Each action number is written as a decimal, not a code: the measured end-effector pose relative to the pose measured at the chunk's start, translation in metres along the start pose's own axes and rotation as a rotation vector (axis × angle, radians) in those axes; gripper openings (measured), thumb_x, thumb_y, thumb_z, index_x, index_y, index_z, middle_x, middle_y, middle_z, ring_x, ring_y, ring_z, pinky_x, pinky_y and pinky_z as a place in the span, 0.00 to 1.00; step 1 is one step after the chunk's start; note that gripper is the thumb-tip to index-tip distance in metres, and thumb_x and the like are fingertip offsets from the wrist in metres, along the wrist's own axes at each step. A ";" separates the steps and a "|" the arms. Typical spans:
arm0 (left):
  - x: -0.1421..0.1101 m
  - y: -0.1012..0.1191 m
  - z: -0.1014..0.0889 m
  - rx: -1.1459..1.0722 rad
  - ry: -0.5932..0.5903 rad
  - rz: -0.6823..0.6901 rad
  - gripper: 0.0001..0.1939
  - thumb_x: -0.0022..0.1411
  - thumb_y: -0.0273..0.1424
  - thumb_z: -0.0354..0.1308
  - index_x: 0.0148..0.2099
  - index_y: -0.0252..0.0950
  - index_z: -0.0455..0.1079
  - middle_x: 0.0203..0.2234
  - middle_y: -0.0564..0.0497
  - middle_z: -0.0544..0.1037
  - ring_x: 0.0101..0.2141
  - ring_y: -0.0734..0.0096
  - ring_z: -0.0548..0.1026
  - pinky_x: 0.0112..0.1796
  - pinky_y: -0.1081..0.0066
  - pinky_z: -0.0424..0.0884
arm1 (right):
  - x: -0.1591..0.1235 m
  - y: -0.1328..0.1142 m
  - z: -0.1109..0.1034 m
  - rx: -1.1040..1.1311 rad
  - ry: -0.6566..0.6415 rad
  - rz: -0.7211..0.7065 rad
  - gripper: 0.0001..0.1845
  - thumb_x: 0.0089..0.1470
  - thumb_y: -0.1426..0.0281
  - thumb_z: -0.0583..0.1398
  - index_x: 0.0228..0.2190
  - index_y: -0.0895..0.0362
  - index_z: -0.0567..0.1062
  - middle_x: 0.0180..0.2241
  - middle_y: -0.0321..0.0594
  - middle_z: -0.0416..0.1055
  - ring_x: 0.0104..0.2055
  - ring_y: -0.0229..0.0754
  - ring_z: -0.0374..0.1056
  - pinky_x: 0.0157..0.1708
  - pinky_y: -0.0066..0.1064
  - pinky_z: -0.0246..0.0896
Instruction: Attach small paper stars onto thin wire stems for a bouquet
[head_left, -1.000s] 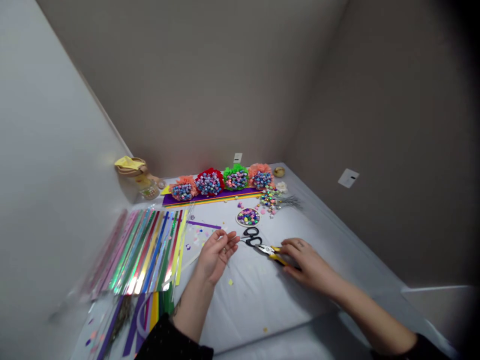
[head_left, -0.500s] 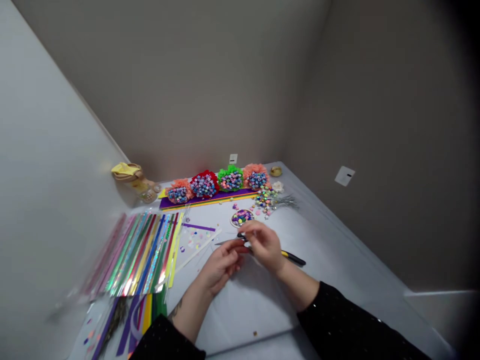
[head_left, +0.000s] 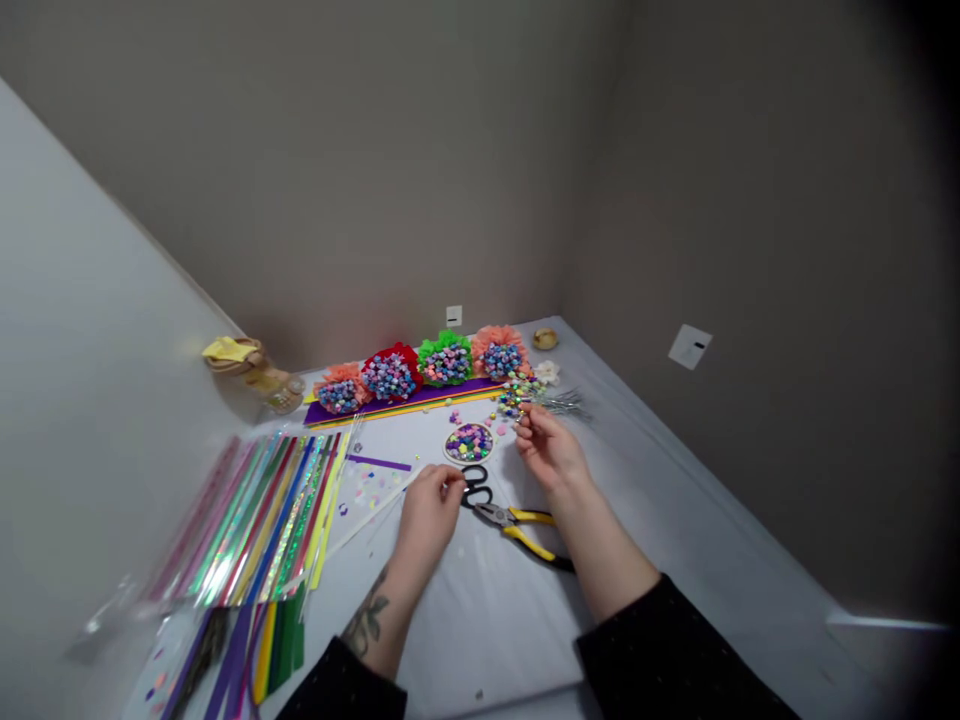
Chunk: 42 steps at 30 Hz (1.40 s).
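Note:
My left hand (head_left: 429, 515) stands with curled fingers just beside the black handles of a pair of scissors (head_left: 474, 485), and anything small in its fingertips is hidden. Below those handles lie yellow-handled pliers (head_left: 521, 530). My right hand (head_left: 550, 450) reaches forward, its fingertips over a heap of small paper stars and sequins (head_left: 519, 398). Nothing shows in its fingers. A round hoop dish of paper stars (head_left: 469, 442) sits just left of that hand.
Shiny coloured paper strips (head_left: 262, 520) fill the left of the white-covered table (head_left: 487, 620). Tissue-paper bunches holding paper stars (head_left: 442, 362) line a purple card at the back. A glass jar (head_left: 274, 390) stands in the far corner, and walls bound two sides.
My right hand has left the scissors and moved forward to the star heap, apart from my left hand. The scissors now lie beside the pliers, and the view has shifted slightly.

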<state>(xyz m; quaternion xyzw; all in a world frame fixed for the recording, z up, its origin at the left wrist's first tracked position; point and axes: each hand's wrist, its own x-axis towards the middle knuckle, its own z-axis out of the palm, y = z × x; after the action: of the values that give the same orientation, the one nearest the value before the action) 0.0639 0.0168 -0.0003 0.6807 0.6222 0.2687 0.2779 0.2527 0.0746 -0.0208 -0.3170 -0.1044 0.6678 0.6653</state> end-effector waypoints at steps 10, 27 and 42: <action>0.052 -0.003 0.011 0.290 -0.121 0.091 0.11 0.55 0.23 0.52 0.36 0.37 0.75 0.33 0.46 0.73 0.40 0.62 0.70 0.44 0.68 0.62 | -0.002 -0.005 0.000 0.047 -0.049 0.021 0.10 0.36 0.72 0.65 0.26 0.58 0.72 0.17 0.28 0.62 0.16 0.27 0.56 0.12 0.16 0.49; 0.020 -0.037 -0.020 -0.785 -0.035 -0.253 0.18 0.50 0.41 0.61 0.39 0.33 0.70 0.26 0.49 0.75 0.24 0.76 0.72 0.30 0.73 0.70 | -0.040 0.011 0.026 -0.279 -0.265 0.068 0.13 0.44 0.65 0.64 0.33 0.57 0.72 0.15 0.30 0.65 0.14 0.28 0.55 0.12 0.18 0.45; 0.007 -0.052 -0.039 -1.333 -0.059 -0.359 0.17 0.43 0.31 0.69 0.36 0.31 0.73 0.23 0.53 0.76 0.25 0.78 0.73 0.29 0.77 0.69 | -0.070 0.104 0.075 -0.481 -0.222 0.173 0.08 0.41 0.68 0.62 0.21 0.58 0.69 0.13 0.28 0.61 0.13 0.28 0.50 0.11 0.20 0.43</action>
<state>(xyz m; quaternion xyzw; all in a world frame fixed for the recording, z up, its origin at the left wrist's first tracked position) 0.0005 0.0296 -0.0105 0.2582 0.4192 0.5251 0.6942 0.1190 0.0192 -0.0005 -0.3985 -0.3049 0.7088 0.4959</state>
